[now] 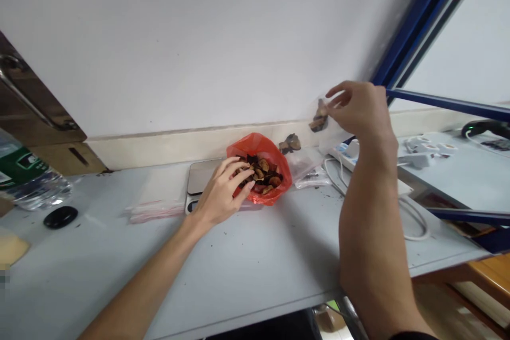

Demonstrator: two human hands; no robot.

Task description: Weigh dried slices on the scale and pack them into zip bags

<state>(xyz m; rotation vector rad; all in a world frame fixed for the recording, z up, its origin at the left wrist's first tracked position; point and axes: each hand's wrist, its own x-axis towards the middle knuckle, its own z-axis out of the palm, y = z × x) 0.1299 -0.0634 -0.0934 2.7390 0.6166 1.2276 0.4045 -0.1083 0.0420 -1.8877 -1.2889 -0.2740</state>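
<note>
A red plastic bag (285, 175) stands with its mouth wide, filled with dried dark-brown slices (261, 172). My left hand (223, 188) lies over its left edge, fingers spread and apart, the tips at the slices. Raised near the wall on the right, my right hand (353, 106) pinches a small clear plastic bag (319, 117) with a few dried slices in it. Another small clear bag with dried pieces (290, 143) leans at the wall behind the red bag. Partly covered by my left hand is a flat digital scale (200, 176).
Flat clear bags (159, 207) lie left of the scale, with a black oval object (60, 217) and a large water bottle (30, 170) further left. A power strip (348, 151) and white cable (416, 228) lie on the right, beside a blue metal frame (450, 101).
</note>
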